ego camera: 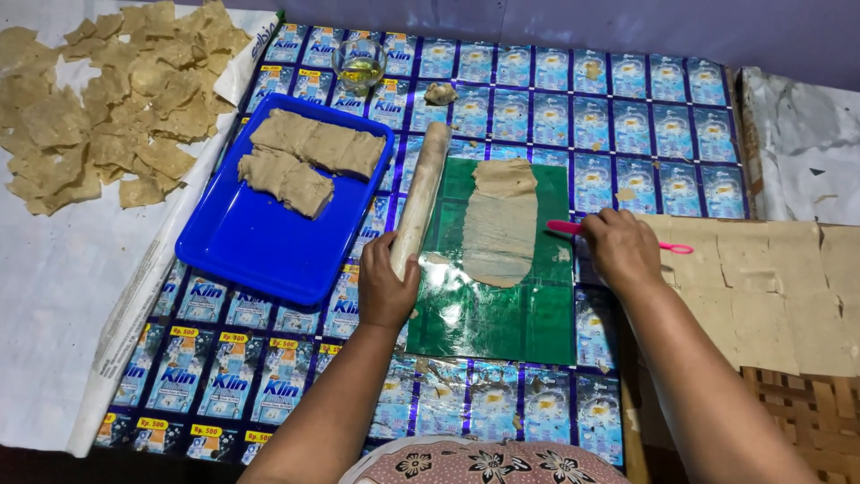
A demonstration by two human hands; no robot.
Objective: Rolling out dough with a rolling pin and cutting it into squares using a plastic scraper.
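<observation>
Left hand (385,289) clamped round near end of rolling pin (419,197), parked left of the green sheet (502,314). Right hand (623,248) closed on pink knife (573,229), at right edge of flattened dough (500,229), ready for trimming.

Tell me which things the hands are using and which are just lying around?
In use: left hand holds rolling pin; right hand holds pink tool; rolled dough sheet; green mat.

Lying about: blue tray of dough slabs; glass of oil; pile of dough pieces.
</observation>
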